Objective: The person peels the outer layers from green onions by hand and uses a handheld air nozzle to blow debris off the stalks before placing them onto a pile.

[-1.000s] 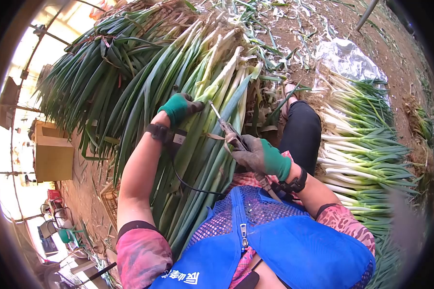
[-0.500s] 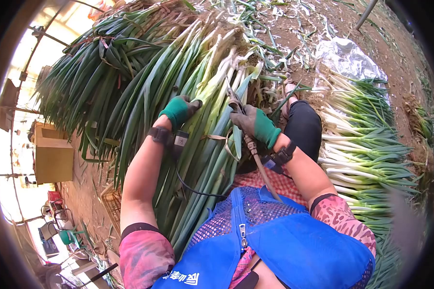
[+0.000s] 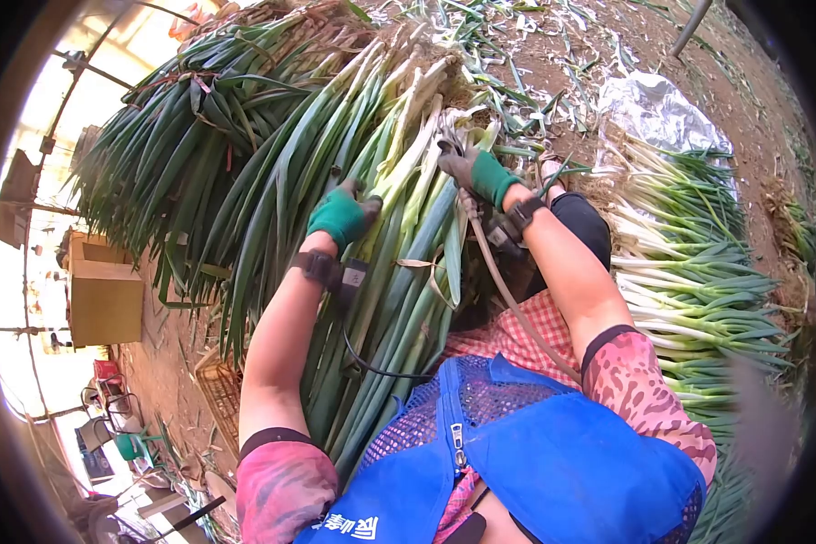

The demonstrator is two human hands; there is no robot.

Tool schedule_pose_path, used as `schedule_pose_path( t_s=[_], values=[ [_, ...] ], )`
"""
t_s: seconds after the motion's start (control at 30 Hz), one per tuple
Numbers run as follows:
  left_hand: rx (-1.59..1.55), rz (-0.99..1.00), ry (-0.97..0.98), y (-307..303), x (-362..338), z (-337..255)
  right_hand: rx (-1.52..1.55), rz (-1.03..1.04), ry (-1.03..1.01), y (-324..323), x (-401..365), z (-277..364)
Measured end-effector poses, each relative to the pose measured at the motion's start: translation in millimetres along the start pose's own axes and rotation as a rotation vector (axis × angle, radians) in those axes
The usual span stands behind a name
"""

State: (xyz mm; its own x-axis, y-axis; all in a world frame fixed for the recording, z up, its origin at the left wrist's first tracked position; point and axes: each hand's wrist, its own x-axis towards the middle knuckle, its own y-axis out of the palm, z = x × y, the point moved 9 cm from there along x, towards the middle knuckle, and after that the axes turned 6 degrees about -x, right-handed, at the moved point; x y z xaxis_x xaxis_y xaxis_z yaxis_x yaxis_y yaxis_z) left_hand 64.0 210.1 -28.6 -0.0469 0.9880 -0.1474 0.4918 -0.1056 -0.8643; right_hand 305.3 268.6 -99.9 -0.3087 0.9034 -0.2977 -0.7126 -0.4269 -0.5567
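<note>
Long green onions (image 3: 399,240) lie across my lap, their pale root ends pointing away from me and their leaves running back toward my body. My left hand (image 3: 344,218), in a green glove with a dark palm, is curled around leaves at the left of this pile. In my right hand (image 3: 476,172), gloved the same way, is an air blow gun (image 3: 451,150), partly hidden by the fingers. Its hose (image 3: 508,290) hangs from the grip down to my lap. The gun's tip is close to the pale stalks.
A large heap of untrimmed green onions (image 3: 181,136) lies on the left. Cleaned white-stemmed green onions (image 3: 671,272) are laid in a row on the right, near a silvery sheet (image 3: 657,113). Peelings litter the soil ahead. A cardboard box (image 3: 104,295) and a crate (image 3: 218,390) stand at left.
My right hand has moved forward with the air blow gun, toward the root ends. My left hand has slid slightly back toward me along the leaves.
</note>
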Motion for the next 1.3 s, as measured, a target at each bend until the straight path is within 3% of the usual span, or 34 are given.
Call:
schedule_pose_path(
  t_s=[0.03,0.07,0.17,0.23,0.33,0.4,0.47,0.5,0.57,0.6,0.67,0.8,0.87,0.93,0.97,1.0,1.03,1.1,1.13,1.2,1.3],
  values=[
    [0.101,-0.073,0.085,-14,-5,-14,0.360,0.134,0.253,12,-28,-5],
    [0.202,-0.147,0.168,-26,-10,-27,0.327,0.088,0.189,15,-40,-9],
    [0.192,0.183,-0.003,-9,-16,-27,0.328,0.039,0.004,17,-110,12],
    [0.217,0.309,-0.042,1,-27,-29,0.397,0.173,0.081,48,-136,-8],
    [0.025,0.354,-0.074,8,-17,-18,0.444,0.217,0.103,57,-169,-2],
    [-0.280,0.431,-0.094,9,-19,-25,0.418,0.167,0.125,43,-177,0],
    [-0.468,0.465,0.321,7,-27,-57,0.361,0.093,0.153,30,-179,-4],
    [-0.387,0.438,0.489,10,-33,-64,0.406,0.063,0.157,28,-179,-5],
    [-0.503,0.585,-0.122,36,-50,-50,0.497,0.007,0.167,25,-177,-7],
    [-0.369,0.590,-0.008,48,-54,-54,0.483,0.000,0.168,27,-172,-13],
    [-0.165,0.561,-0.077,65,-65,-44,0.456,-0.028,0.177,35,-157,-38],
    [-0.520,0.367,-0.163,40,-34,-39,0.384,-0.017,0.169,32,-159,-45],
    [-0.243,-0.013,0.082,-7,8,-30,0.562,0.037,0.251,41,-156,-54],
    [-0.184,-0.171,0.064,-30,29,-14,0.678,0.062,0.311,43,-155,-56],
    [-0.080,-0.111,-0.035,-33,28,-17,0.705,0.067,0.331,43,-156,-53],
    [-0.032,-0.077,-0.060,-9,50,18,0.732,0.071,0.351,43,-157,-50],
    [0.242,0.205,0.165,39,63,22,0.731,0.073,0.334,47,-153,-50],
    [-0.009,0.343,-0.184,58,45,37,0.724,0.068,0.299,52,-143,-55],
    [0.020,0.436,-0.169,50,27,12,0.726,0.068,0.324,50,-141,-55],
    [0.018,0.333,-0.125,58,34,29,0.725,0.086,0.379,52,-142,-56],
    [-0.368,0.426,-0.269,38,2,12,0.710,0.061,0.319,52,-136,-54]
  ],
)
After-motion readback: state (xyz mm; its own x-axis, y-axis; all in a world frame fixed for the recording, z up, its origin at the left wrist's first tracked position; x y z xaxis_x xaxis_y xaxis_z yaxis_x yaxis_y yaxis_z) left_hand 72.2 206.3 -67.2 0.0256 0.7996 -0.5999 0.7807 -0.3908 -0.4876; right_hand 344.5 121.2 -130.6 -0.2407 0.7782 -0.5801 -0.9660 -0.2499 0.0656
